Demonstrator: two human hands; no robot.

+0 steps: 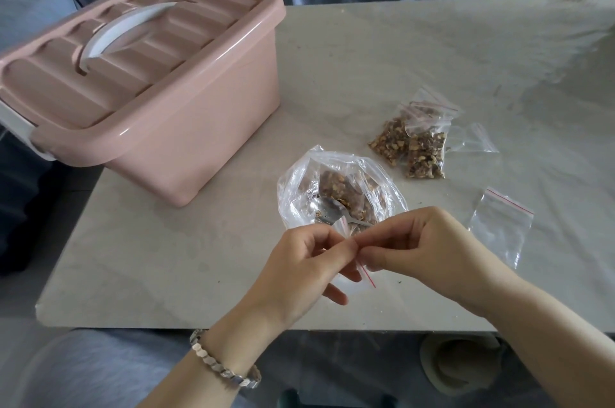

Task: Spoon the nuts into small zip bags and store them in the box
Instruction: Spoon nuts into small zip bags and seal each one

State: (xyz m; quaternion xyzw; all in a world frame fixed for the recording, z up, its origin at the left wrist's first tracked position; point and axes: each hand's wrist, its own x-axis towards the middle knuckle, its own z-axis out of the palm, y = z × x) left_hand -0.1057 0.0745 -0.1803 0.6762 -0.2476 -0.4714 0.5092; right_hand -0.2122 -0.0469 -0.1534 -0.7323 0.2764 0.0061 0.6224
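1. Closest to the camera, a bracelet [226, 364] is worn on the left wrist. Just beyond it, the left hand [309, 261] and the right hand [419, 247] are brought together fingertip to fingertip over the near part of the table [366, 58].
2. The thumb and forefinger of each hand are curled in and pinched on the top edge of a small zip bag [364, 274], beside its red strip. The lower fingers of the left hand are loosely spread beneath it.
3. The held bag appears empty. Much of it is hidden by the fingers, so whether its mouth is being pulled apart or pressed closed cannot be told.
4. The nuts [336, 186] are heaped in a large clear bag [293, 181] just beyond the hands, with its mouth spread wide. A spoon [327, 212] lies inside it, handle toward the hands, and is held by neither hand.
5. Done so far: filled bags [409, 144], at least two, are laid overlapping on the table to the right of the large bag.
6. Yet to be done: two empty bags [501, 224] lie flat further right, and a fair heap of nuts is visible in the large bag.
7. The box [159, 91] stands at the left of the table with its lid on, and the filled bags are outside it. Storing is judged not yet begun, and the task roughly midway at best.
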